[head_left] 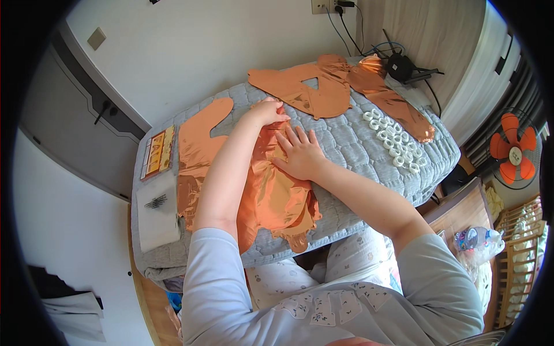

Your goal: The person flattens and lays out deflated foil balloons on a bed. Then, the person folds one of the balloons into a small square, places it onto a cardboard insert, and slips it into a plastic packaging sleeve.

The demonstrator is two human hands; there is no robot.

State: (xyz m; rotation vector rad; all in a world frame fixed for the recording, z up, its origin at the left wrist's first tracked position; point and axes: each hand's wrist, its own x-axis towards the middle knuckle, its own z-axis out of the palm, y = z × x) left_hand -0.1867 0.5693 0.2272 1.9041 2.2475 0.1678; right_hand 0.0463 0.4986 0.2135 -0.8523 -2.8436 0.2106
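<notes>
An uninflated copper-coloured foil balloon lies crumpled on the grey quilted mattress in front of me. My left hand is at its far end, fingers curled in and closed on the foil. Flat on the same balloon, just to the right, rests my right hand with its fingers spread. Left of my left forearm lies another flat foil balloon, partly covered by the arm. Beyond my hands is a letter-shaped foil balloon with a cut-out in it. One more copper foil piece stretches toward the far right.
Several small white ribbon rolls sit on the mattress at right. On the left are a printed flat package and white sheets bearing thin dark sticks. A black router stands far right, an orange-bladed fan beyond.
</notes>
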